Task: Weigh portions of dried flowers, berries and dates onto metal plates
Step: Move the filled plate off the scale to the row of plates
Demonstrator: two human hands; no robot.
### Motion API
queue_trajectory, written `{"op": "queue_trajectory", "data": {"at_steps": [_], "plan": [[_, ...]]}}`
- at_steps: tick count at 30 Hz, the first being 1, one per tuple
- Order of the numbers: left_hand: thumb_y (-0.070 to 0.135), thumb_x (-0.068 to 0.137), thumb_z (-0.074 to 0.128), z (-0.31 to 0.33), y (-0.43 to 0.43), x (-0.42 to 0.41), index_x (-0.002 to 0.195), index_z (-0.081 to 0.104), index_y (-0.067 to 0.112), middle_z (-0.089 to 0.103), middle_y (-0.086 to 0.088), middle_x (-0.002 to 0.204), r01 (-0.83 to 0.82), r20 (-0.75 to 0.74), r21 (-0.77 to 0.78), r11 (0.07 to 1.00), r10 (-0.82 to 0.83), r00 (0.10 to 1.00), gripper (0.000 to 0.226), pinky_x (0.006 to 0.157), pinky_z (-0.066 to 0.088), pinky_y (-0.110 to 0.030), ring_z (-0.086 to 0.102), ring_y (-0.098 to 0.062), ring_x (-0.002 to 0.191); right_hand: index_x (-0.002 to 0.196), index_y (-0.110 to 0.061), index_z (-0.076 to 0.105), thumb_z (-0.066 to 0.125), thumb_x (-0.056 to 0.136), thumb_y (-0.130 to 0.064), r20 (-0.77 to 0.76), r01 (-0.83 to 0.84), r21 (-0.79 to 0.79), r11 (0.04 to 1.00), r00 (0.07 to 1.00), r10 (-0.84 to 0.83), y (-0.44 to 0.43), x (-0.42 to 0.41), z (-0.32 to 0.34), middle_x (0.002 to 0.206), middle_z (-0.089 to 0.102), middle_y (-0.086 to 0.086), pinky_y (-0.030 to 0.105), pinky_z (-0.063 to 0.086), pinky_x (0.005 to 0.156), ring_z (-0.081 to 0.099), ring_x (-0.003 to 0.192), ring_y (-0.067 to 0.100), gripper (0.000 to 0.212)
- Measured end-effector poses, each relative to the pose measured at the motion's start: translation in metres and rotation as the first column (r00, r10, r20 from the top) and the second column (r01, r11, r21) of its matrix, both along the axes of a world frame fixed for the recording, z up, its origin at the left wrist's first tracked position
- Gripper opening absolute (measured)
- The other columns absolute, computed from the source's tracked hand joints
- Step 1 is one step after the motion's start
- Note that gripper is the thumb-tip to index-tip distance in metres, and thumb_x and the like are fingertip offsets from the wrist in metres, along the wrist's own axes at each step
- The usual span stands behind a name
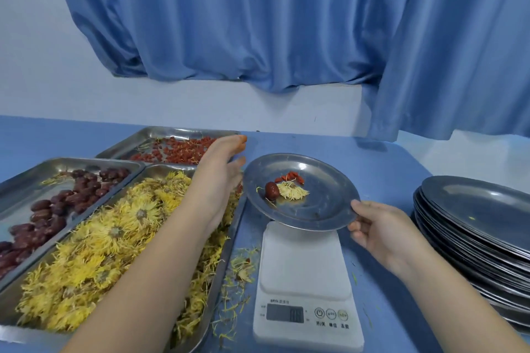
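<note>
A round metal plate (324,203) hangs tilted above the far end of the white scale (307,281). On it lie a dark red date (271,190), a dried yellow flower (293,191) and a few red berries (289,178). My right hand (378,229) pinches the plate's near right rim. My left hand (222,169) reaches forward with straight fingers, its fingertips beside the plate's left rim; contact is unclear. To the left stand trays of yellow flowers (109,240), dates (57,203) and berries (175,150).
A tall stack of metal plates (476,226) stands at the right. Loose petals (238,269) litter the blue table between the flower tray and the scale. A blue curtain (286,22) and a white wall close off the back.
</note>
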State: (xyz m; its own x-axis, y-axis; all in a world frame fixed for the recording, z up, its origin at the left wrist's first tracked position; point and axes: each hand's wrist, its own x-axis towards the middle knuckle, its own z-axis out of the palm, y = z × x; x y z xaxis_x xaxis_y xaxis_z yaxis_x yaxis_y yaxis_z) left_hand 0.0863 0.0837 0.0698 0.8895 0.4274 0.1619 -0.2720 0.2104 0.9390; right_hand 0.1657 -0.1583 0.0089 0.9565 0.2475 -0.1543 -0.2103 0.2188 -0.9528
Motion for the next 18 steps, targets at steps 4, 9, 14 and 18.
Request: {"op": "queue_trajectory", "data": {"at_steps": [4, 9, 14, 18], "plan": [[0.031, 0.096, 0.052, 0.018, 0.017, 0.011, 0.113, 0.066, 0.016, 0.062, -0.006, 0.126, 0.013, 0.099, -0.165, 0.986, 0.003, 0.995, 0.027, 0.104, 0.045, -0.044, 0.060, -0.026, 0.120, 0.075, -0.006, 0.055, 0.054, 0.094, -0.007, 0.001, 0.054, -0.049, 0.997, 0.999, -0.054, 0.024, 0.030, 0.008, 0.050, 0.053, 0.000, 0.018, 0.041, 0.038, 0.054, 0.043, 0.010, 0.019], [0.032, 0.093, 0.054, 0.026, 0.034, 0.013, 0.108, 0.066, 0.012, 0.064, -0.016, 0.127, 0.158, 0.185, -0.348, 0.924, -0.097, 0.978, 0.027, 0.102, 0.047, -0.050, 0.068, -0.033, 0.107, 0.083, -0.004, 0.057, 0.056, 0.093, -0.005, -0.061, 0.139, -0.114, 0.984, 0.987, -0.147, 0.058, 0.075, -0.001, 0.060, 0.054, 0.007, 0.017, 0.040, 0.036, 0.051, 0.042, 0.010, 0.010], [0.028, 0.086, 0.058, 0.027, 0.057, 0.012, 0.111, 0.064, 0.013, 0.065, -0.017, 0.127, 0.219, 0.242, -0.476, 0.851, -0.113, 0.964, 0.030, 0.099, 0.047, -0.050, 0.067, -0.038, 0.107, 0.090, 0.000, 0.055, 0.052, 0.094, 0.000, -0.138, 0.190, -0.113, 0.975, 0.969, -0.204, 0.094, 0.120, -0.013, 0.071, 0.059, 0.012, 0.015, 0.040, 0.033, 0.055, 0.038, 0.010, 0.005], [0.029, 0.088, 0.055, 0.027, 0.062, 0.010, 0.116, 0.064, 0.013, 0.069, -0.015, 0.118, 0.247, 0.266, -0.547, 0.800, -0.113, 0.957, 0.033, 0.095, 0.048, -0.049, 0.067, -0.040, 0.107, 0.083, -0.003, 0.049, 0.046, 0.094, 0.005, -0.194, 0.240, -0.090, 0.967, 0.948, -0.253, 0.128, 0.148, -0.019, 0.078, 0.059, 0.013, 0.015, 0.043, 0.033, 0.061, 0.055, 0.019, 0.014]]}}
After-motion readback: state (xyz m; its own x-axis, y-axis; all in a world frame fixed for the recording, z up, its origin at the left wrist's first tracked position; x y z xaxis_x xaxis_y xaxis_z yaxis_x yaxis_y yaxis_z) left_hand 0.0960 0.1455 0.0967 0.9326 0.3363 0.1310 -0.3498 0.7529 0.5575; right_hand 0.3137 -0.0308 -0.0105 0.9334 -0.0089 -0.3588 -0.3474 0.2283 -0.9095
